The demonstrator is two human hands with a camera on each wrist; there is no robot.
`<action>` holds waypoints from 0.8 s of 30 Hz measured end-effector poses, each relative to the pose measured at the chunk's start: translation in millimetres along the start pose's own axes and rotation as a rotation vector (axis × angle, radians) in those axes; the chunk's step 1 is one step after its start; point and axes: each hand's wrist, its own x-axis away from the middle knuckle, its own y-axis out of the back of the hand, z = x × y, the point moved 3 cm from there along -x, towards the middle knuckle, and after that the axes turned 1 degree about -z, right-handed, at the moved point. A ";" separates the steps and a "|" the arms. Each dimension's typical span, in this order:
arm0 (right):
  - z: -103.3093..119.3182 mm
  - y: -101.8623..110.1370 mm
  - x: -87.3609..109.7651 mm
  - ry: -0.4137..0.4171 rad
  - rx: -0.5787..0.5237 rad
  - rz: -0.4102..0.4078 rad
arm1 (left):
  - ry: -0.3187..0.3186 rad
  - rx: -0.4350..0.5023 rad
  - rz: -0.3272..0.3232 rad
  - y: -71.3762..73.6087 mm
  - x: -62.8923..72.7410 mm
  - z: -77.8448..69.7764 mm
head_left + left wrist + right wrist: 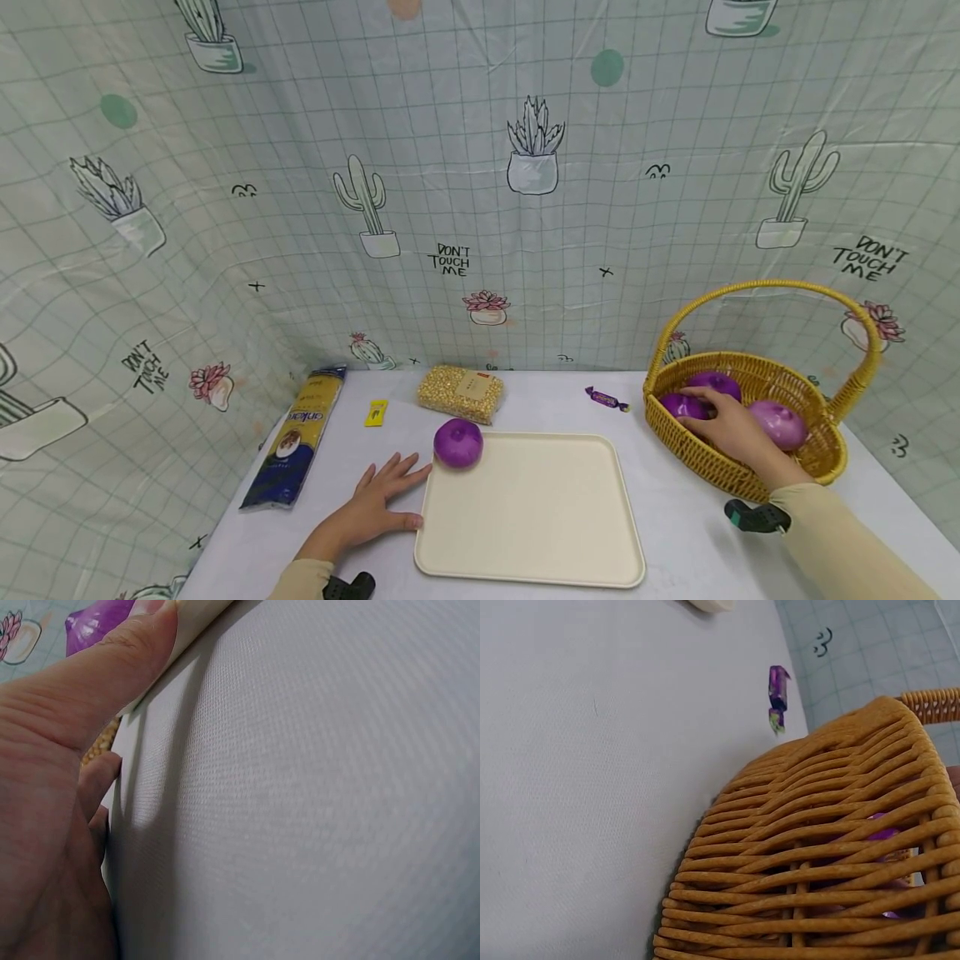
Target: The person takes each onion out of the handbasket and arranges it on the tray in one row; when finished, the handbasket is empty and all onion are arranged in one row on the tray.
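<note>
In the head view my right hand [731, 427] reaches into a yellow wicker basket [750, 483]. Its thumb and fingers grip a dark purple onion [682, 406] at the basket's left side. Behind that lies another purple onion [716, 384], and a lighter one [778, 424] sits to the right. The basket wall hides most of this hand in the right wrist view. My left hand [375, 506] lies with spread fingers on the table, its thumb at the left edge of a cream tray [532, 508]. A purple onion [458, 443] sits on the tray's back left corner.
Behind the tray lies a bag of yellow kernels [460, 393], with a small yellow packet [376, 413] to its left. A blue and gold package [294, 439] lies along the left table edge. A purple wrapped candy [606, 399] lies left of the basket, whose tall handle [772, 284] arches above.
</note>
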 end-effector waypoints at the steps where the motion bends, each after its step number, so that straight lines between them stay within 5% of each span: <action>1: -0.3 0.0 -0.3 0.002 0.000 -0.001 | -0.001 0.001 0.000 0.0 0.0 0.3; 24: 1.1 0.4 1.0 0.005 -0.035 -0.025 | 0.005 0.002 0.005 -0.8 -1.2 4.8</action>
